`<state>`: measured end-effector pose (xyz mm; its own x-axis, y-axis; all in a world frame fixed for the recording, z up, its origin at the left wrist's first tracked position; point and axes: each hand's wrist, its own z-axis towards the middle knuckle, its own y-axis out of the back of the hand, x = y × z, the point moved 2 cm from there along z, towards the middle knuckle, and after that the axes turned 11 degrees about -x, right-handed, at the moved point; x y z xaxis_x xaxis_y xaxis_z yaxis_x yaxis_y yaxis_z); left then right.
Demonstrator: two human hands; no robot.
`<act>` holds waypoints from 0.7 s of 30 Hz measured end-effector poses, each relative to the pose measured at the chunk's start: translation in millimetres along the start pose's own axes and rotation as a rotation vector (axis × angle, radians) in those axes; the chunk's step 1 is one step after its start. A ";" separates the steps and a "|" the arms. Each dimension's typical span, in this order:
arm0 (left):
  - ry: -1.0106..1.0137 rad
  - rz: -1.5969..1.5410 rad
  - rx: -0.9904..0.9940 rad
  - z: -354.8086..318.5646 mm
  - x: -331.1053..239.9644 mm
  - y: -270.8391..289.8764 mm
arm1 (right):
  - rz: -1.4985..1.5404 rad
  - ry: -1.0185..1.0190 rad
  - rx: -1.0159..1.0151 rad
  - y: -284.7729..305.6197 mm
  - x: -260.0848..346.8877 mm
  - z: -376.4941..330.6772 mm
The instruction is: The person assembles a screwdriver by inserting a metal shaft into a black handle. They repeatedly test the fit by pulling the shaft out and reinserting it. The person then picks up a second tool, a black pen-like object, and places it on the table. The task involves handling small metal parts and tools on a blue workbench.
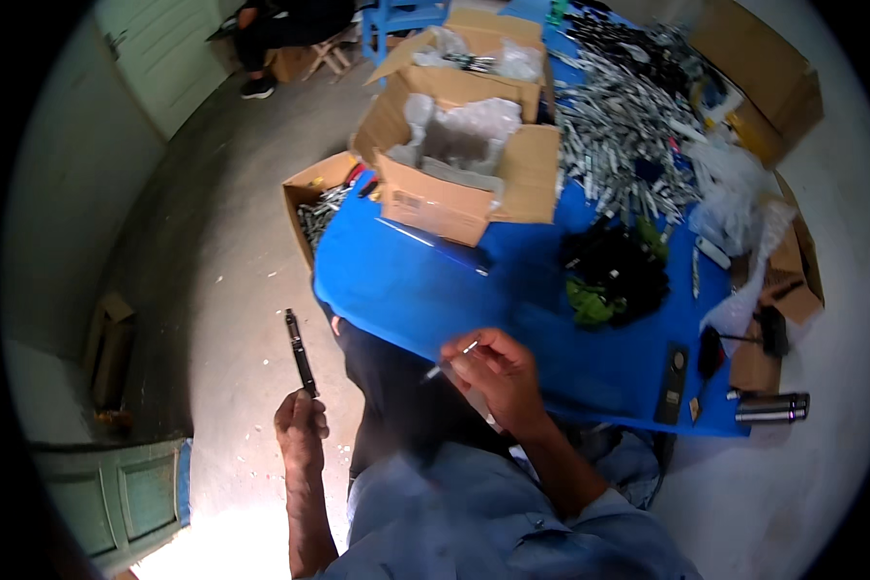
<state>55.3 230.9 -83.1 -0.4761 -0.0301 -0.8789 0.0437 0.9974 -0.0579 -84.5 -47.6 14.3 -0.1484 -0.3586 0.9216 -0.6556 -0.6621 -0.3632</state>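
My left hand [302,427] is closed round the lower end of a slim black pen-shaped tool [301,353], which points up and away from me, out past the table's left edge. It has small shiny details along its side; its exact kind is unclear. Over the table's near edge, my right hand [501,379] pinches a thin, silvery rod-like piece [434,372] between thumb and fingers. Part of that piece is hidden by the fingers, and its shape is slightly blurred. The two hands are apart.
On the blue table [377,290] stand open cardboard boxes [435,205] with plastic lining. A large heap of silvery metal parts [609,135] lies at the far right, near a black-and-green bundle [614,275]. A steel flask [773,408] lies at the right edge. Someone sits at the back.
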 end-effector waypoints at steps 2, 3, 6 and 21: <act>-0.024 0.000 0.027 -2.0 0.4 -0.4 | 0.031 0.053 -0.043 5.6 5.0 -3.5; -0.031 -0.006 0.039 -2.6 0.1 0.7 | 0.042 0.064 -0.039 10.7 4.0 -6.4; -0.044 -0.004 0.053 -9.6 -2.4 -4.2 | 0.059 0.066 -0.065 29.3 -2.3 -14.3; -0.126 0.009 0.147 -42.0 -22.1 -36.5 | 0.076 0.081 -0.368 81.7 4.8 -24.4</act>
<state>27.3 197.9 -41.6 -0.3614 -0.0385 -0.9316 0.1800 0.9775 -0.1103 -156.8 -87.3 -7.6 -0.2555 -0.3344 0.9071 -0.8603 -0.3494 -0.3712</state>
